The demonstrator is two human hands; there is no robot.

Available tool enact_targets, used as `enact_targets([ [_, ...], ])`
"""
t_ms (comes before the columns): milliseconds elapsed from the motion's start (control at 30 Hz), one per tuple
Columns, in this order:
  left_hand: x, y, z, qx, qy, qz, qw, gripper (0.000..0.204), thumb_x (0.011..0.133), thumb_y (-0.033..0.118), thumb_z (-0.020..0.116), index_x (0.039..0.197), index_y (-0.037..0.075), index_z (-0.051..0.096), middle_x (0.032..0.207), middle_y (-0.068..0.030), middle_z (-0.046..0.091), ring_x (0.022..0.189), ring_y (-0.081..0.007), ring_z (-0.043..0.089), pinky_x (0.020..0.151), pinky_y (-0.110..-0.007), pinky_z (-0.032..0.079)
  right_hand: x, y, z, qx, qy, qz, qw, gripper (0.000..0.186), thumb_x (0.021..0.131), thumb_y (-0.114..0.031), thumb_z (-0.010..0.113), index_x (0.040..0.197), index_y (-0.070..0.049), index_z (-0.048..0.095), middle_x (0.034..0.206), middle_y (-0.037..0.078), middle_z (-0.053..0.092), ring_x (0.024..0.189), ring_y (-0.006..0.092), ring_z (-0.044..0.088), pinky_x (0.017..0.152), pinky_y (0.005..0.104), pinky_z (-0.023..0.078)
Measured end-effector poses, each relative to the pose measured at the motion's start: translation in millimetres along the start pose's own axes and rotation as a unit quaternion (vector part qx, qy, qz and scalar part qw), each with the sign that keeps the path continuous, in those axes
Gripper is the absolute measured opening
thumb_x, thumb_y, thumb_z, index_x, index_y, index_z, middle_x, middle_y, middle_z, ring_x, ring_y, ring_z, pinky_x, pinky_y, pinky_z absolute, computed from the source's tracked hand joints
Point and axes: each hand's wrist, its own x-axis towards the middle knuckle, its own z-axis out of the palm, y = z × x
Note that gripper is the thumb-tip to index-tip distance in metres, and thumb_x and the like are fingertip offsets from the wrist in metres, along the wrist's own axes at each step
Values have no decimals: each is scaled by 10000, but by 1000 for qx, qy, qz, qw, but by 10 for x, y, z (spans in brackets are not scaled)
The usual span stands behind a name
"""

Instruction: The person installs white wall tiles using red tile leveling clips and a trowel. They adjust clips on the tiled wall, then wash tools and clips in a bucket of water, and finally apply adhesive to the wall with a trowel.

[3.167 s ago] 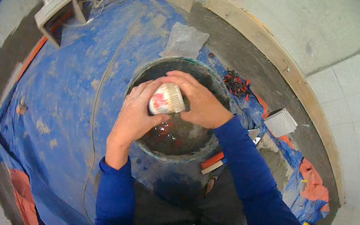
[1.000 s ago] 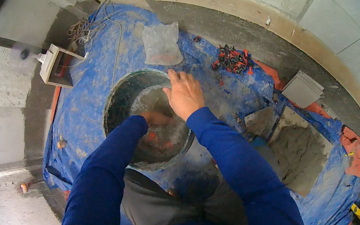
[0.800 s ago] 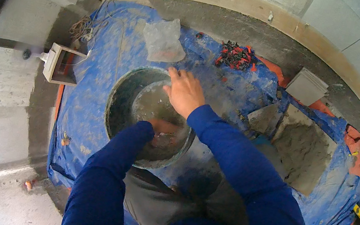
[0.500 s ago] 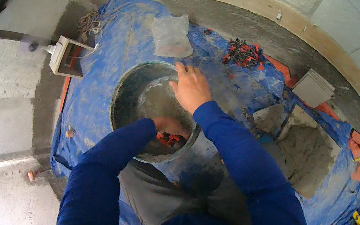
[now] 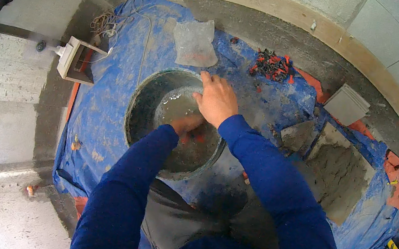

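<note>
A dark round bucket [image 5: 132, 113] with murky water [image 5: 177, 101] in its bottom stands before me on a blue tarp. Down inside it is my left hand [image 5: 188, 123], smeared by motion, its fingers hidden. Small red plastic pieces [image 5: 199, 138] show blurred in the water beside that hand. My right hand [image 5: 218, 100] grips the bucket's far right rim, with its thumb on the inner side and the other fingers over the edge.
On the blue tarp [image 5: 106, 114] lie a clear plastic bag [image 5: 193, 43], a heap of red and black plastic pieces [image 5: 272, 66], stacked grey tiles [image 5: 346, 104] and a board with wet mortar [image 5: 341, 174]. A boxed lamp [image 5: 79, 60] and coiled cord [image 5: 103, 23] stand left.
My left hand has shifted slightly up and right inside the bucket, and the red pieces beside it now look more blurred. My right hand stays on the rim; the whole view has shifted slightly.
</note>
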Motion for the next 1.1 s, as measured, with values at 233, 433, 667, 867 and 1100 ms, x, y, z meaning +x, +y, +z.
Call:
enact_targets([
  [233, -173, 184, 281, 98, -118, -31, 988, 429, 967, 504, 586, 1141, 122, 675, 1050, -49, 679, 894, -190, 650, 798, -401, 539, -1, 4, 33, 13, 4, 5, 1000, 488, 865, -234, 752, 1251, -18, 545, 1087, 224, 665, 1049, 397, 639, 891, 493, 530],
  [433, -505, 107, 192, 61, -231, -74, 968, 302, 970, 378, 627, 1153, 142, 672, 1050, -50, 672, 868, -188, 646, 777, -387, 549, 5, -3, -9, 15, -9, 8, 1000, 486, 865, -223, 747, 1255, -15, 545, 1096, 226, 663, 1055, 397, 639, 896, 494, 530],
  [667, -951, -297, -272, -271, -181, 119, 938, 337, 942, 394, 667, 1180, 158, 637, 1181, -81, 636, 940, -231, 643, 635, -390, 561, -1, -16, -60, 33, -27, 23, 999, 548, 875, -235, 757, 1322, -16, 528, 1141, 233, 649, 1088, 423, 619, 924, 502, 511],
  [867, -1526, -191, -606, -482, -157, 249, 825, 314, 942, 420, 651, 1131, 171, 614, 1172, -139, 628, 947, -292, 646, 620, -372, 546, -11, -29, -50, 21, -25, 21, 999, 514, 856, -214, 753, 1276, -20, 530, 1130, 233, 651, 1101, 408, 629, 901, 500, 544],
  [1100, -1264, -326, -461, -396, 21, 166, 903, 304, 982, 358, 621, 1168, 116, 624, 1115, -93, 652, 906, -227, 633, 622, -373, 558, -43, -43, -72, -9, -17, 13, 1000, 517, 862, -209, 739, 1297, -15, 539, 1144, 239, 644, 1112, 402, 613, 941, 494, 522],
])
